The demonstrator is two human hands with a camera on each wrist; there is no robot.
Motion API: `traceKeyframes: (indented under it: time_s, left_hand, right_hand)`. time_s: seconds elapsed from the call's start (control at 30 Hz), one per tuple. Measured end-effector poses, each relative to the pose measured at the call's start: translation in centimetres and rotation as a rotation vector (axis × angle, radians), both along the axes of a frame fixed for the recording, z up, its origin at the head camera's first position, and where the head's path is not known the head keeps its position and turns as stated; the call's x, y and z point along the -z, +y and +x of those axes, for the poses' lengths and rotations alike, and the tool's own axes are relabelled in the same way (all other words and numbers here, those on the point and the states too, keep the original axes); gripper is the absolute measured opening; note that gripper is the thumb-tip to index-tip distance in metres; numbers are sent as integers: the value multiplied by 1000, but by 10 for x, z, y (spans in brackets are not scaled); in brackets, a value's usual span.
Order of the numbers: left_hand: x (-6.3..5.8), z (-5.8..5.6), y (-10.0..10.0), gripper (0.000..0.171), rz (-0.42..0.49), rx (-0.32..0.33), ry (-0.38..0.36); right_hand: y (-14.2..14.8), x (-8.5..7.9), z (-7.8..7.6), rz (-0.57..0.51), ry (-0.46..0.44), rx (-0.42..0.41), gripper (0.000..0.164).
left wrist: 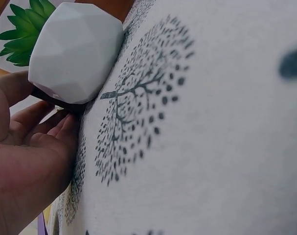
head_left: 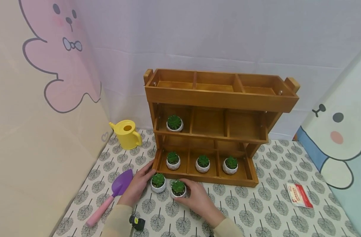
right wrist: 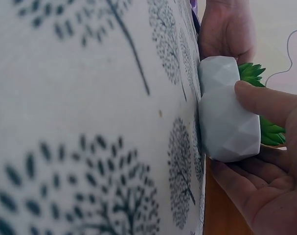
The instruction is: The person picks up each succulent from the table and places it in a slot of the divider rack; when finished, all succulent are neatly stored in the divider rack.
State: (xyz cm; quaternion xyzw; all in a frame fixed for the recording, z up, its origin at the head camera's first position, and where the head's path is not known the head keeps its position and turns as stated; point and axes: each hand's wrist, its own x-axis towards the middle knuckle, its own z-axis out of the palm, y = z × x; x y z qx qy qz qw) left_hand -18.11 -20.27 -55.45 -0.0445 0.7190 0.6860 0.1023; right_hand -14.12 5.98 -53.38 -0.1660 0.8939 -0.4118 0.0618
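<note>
My right hand (head_left: 196, 198) grips a small potted succulent (head_left: 178, 189) by its white faceted pot, thumb on one side and fingers on the other. The pot stands at the patterned cloth in front of the wooden shelf (head_left: 204, 179). Just left of it sits another potted succulent (head_left: 158, 182), its white pot (left wrist: 75, 54) large in the left wrist view. My left hand (head_left: 138, 185) holds the shelf's front left corner, its thumb close beside that pot. In the left wrist view, the fingers (left wrist: 45, 122) curl behind the pot, partly hidden.
Three potted succulents, one being a left pot (head_left: 173, 160), fill the shelf's bottom compartments; another (head_left: 174, 123) is on the middle tier. A yellow watering can (head_left: 127, 135) and a purple trowel (head_left: 121, 182) lie left. A red-and-white packet (head_left: 299, 195) lies right.
</note>
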Motion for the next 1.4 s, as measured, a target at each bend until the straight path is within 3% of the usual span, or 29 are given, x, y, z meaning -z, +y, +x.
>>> traceKeyframes:
  time_s: [0.37, 0.67, 0.93, 1.4]
  left_hand:
    - [0, 0, 0, 58, 18, 0, -15]
    - [2, -2, 0, 57, 16, 3, 0]
    - [3, -1, 0, 58, 10, -2, 4]
    - [1, -1, 0, 58, 30, 7, 29]
  right_hand:
    - [11, -12, 5, -32, 12, 1, 74]
    - [22, -28, 4, -15, 118, -3, 69]
    - [31, -37, 0, -108, 102, -12, 70]
    - [45, -62, -10, -80, 149, 48, 67]
